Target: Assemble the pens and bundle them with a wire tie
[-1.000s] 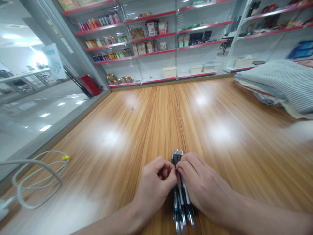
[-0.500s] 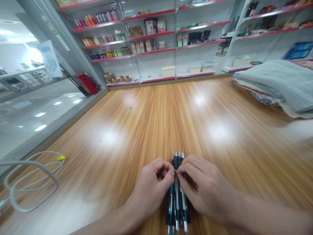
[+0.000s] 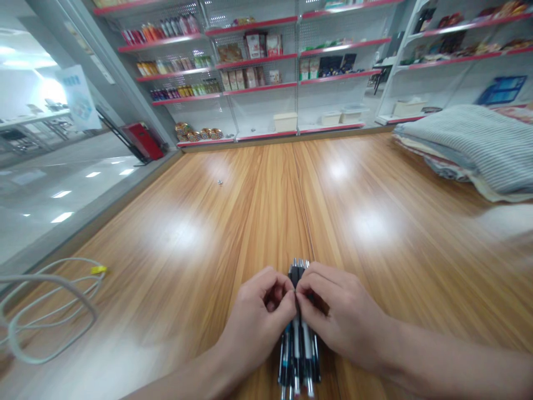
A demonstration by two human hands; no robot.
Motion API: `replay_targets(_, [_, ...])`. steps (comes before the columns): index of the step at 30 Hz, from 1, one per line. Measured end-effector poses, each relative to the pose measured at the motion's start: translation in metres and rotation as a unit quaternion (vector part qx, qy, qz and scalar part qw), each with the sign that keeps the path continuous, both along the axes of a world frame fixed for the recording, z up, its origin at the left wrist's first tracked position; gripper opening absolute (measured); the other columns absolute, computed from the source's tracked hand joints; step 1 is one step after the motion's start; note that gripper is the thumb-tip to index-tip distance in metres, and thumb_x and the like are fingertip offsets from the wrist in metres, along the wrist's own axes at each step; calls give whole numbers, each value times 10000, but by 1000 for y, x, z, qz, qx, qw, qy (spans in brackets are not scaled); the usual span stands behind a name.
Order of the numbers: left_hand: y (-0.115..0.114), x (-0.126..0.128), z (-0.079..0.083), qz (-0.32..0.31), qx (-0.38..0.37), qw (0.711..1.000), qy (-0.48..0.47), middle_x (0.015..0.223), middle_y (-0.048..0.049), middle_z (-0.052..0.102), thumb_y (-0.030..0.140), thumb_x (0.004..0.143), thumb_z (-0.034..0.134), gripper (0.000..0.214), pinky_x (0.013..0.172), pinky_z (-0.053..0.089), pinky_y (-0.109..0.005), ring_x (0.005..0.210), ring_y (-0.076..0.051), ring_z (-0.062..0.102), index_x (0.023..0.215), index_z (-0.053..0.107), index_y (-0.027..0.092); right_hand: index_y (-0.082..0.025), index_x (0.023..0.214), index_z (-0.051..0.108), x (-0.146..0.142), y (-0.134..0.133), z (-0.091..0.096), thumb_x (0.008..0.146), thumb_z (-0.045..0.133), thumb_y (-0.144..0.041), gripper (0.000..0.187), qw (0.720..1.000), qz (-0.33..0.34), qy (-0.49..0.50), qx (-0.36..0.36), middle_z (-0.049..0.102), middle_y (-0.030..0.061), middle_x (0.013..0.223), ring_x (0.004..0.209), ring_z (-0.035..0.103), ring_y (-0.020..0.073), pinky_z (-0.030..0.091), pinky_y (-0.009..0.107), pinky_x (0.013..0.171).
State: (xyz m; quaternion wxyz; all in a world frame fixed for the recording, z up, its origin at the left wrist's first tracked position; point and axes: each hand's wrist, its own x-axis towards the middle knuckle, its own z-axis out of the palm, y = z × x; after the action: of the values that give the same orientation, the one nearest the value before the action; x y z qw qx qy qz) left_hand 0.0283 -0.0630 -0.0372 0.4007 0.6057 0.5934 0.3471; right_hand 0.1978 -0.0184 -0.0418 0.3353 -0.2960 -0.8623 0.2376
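A bundle of click pens (image 3: pixel 296 339) in black, silver and blue lies lengthwise on the wooden table. Over its upper part my left hand (image 3: pixel 264 311) is closed, thumb and index finger pinched. My right hand (image 3: pixel 339 311) pinches in the same way from the other side. The fingertips of both hands nearly meet on top of the pens. A thin white string is gripped between them, mostly hidden by the fingers now; its ends cannot be made out.
A pale cable (image 3: pixel 50 355) with a yellow tag coils at the left on the table (image 3: pixel 233 233). Folded striped cloths (image 3: pixel 478 150) are piled at the right. A small shiny object (image 3: pixel 220 182) lies farther back. Shelves (image 3: pixel 258 89) with goods stand behind the table.
Both hands have drawn slightly closer together over the pens. The white string that showed between the fingertips is now almost covered. The view has shifted a little.
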Motion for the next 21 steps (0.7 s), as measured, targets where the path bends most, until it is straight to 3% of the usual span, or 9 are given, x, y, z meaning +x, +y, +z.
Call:
replay_targets(12, [4,-3,7,-50,13,998,29,668,26,449,157,817,501,116,584,354,-220,624,-99,421,707,540,152,-122,775,555,8,1,8,924,428,-123,196,986,70,-86,128,501,53,746,667,446,147,411,293,590])
replay_targets(21, [5,-2,9,-37,-58,996,-57,669,27,436,209,847,503,139,577,358,-213,616,-95,407,734,552,146,-97,836,602,12,3,6,908,484,-104,139,992,68,-32,106,529,61,762,687,492,140,458,276,613])
